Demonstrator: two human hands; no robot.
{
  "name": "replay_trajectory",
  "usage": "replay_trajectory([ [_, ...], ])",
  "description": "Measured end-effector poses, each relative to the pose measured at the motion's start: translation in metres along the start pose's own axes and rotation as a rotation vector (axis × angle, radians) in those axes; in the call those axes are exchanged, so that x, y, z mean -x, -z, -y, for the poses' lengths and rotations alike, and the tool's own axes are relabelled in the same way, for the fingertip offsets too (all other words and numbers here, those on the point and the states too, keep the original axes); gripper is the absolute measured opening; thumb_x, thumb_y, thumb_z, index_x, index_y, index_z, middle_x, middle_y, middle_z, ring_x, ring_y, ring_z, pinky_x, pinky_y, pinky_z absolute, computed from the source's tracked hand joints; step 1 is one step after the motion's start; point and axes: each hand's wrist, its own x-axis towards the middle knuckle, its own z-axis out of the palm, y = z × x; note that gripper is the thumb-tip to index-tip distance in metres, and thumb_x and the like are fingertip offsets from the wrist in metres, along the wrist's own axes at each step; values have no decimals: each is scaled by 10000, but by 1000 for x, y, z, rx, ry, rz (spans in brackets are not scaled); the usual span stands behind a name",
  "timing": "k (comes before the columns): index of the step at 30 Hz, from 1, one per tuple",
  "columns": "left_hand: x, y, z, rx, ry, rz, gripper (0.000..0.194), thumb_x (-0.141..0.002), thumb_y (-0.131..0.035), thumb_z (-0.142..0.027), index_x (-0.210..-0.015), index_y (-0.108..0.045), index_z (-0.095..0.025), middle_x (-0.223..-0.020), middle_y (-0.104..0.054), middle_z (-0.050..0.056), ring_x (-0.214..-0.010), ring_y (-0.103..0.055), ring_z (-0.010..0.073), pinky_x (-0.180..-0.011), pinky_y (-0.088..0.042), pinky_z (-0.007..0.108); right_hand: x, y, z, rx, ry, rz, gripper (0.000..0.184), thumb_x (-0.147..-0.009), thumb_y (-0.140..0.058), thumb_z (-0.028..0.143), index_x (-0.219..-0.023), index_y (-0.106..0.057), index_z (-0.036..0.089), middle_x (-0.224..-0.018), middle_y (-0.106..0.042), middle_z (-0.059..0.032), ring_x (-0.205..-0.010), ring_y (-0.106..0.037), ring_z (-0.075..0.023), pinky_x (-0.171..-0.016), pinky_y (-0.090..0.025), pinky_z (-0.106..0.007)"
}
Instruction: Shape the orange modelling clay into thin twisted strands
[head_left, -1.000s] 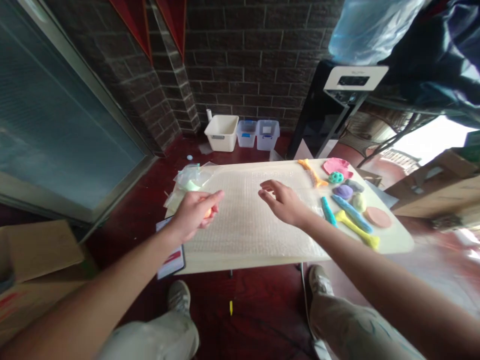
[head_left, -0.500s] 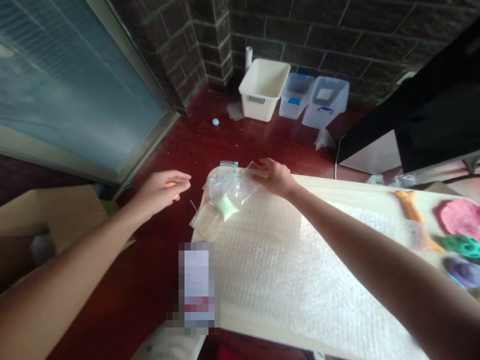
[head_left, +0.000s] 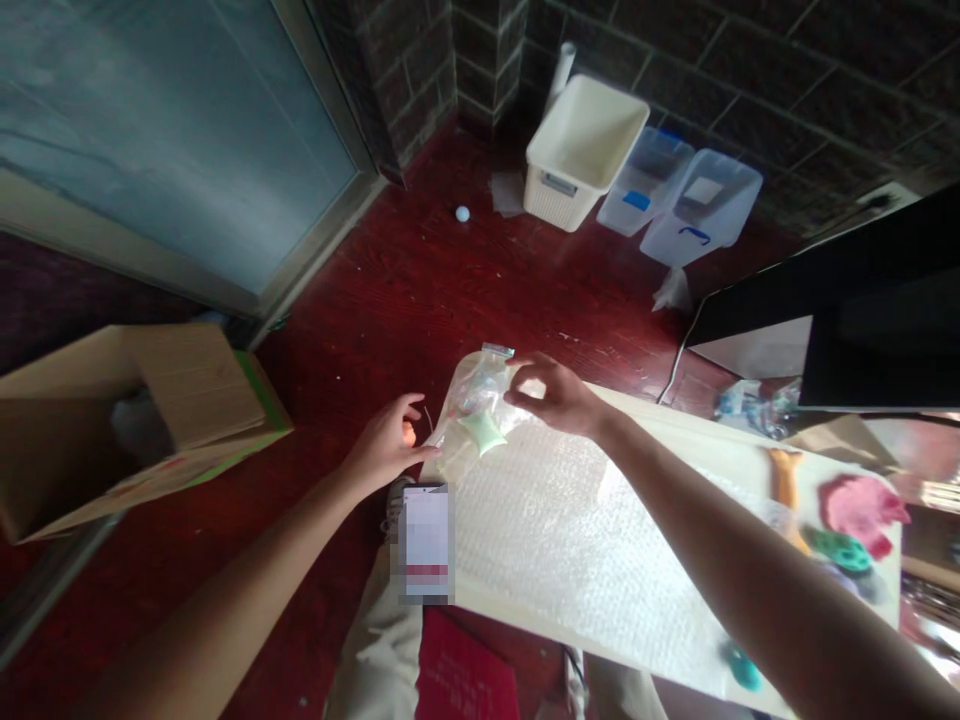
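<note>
Orange lump (head_left: 409, 434) by left edge of table (head_left: 690, 438)

Open floor (head_left: 337, 340) lies left of my left hand (head_left: 384, 445), which grips the lump, mostly hiding it. Clear bags (head_left: 478, 390) line the corner beside my curled right hand (head_left: 555, 393); I can't tell whether it grips one.

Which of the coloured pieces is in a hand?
The small orange lump tucked in the left hand. The long orange piece, pink piece and green piece lie toward the right of the view, out of hand.
</note>
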Motion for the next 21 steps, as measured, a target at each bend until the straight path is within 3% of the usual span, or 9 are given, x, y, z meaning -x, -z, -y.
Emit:
replay_trajectory([
  [3,-3,-4,1,-49,-83,-42,1047,-688,-904,-381,-1557,-332,-264,-1374,-543,134,-1271,-573,324,-1065,-483,482,-16,-14,6,248,97,141,213,-870,-762,343,-1031,-756,204,-1620,-447,-132,-1493,-389,-413,-1139,-363,-653],
  [6,-5,-9,0,-77,-104,13,1058,-705,-900,-382,-1577,-308,-292,-1384,-520,129,-1284,-553,333,-1072,-482,494,-24,-25,-1,341,162,241,695,-831,-817,386,-1464,-557,264,-1680,-350,-129,-1549,-277,-411,-1185,-295,-669],
  [8,-6,-14,-3,-100,-96,39,994,-723,-887,-376,-1556,-352,-287,-1335,-545,122,-1206,-591,318,-1022,-517,476,-25,-27,-7,402,184,257,870,-826,-828,423,-1582,-408,321,-1683,-349,-108,-1513,-318,-425,-1169,-316,-674],
  [11,-5,-21,-10,-149,-85,46,884,-757,-862,-354,-1516,-416,-290,-1285,-562,109,-1087,-642,284,-944,-564,441,-25,-23,-13,506,215,243,841,-841,-821,436,-1578,-420,373,-1657,-403,-68,-1370,-448,-445,-1100,-384,-660],
  [14,-4,-24,-18,-196,-84,30,1002,-737,-883,-341,-1577,-336,-335,-1456,-467,125,-1061,-677,280,-872,-605,416,-24,-18,-16,559,282,268,746,-843,-822,421,-1520,-513,364,-1629,-440,-55,-1322,-471,-438,-1083,-393,-631],
  [17,-8,-26,-22,-242,-128,59,1071,-715,-903,-375,-1603,-305,-384,-1631,-291,126,-1042,-706,287,-838,-629,422,-17,-17,-20,605,322,293,656,-889,-758,458,-1492,-550,307,-1599,-465,-104,-1363,-434,-434,-1097,-378,-619],
  [21,-15,-26,-27,-295,-191,98,958,-732,-897,-398,-1563,-420,-370,-1664,-244,131,-1048,-714,293,-908,-621,456,10,-22,-34,661,314,225,547,-1008,-561,488,-1498,-537,246,-1523,-524,-159,-1384,-434,-402,-1119,-361,-598],
])
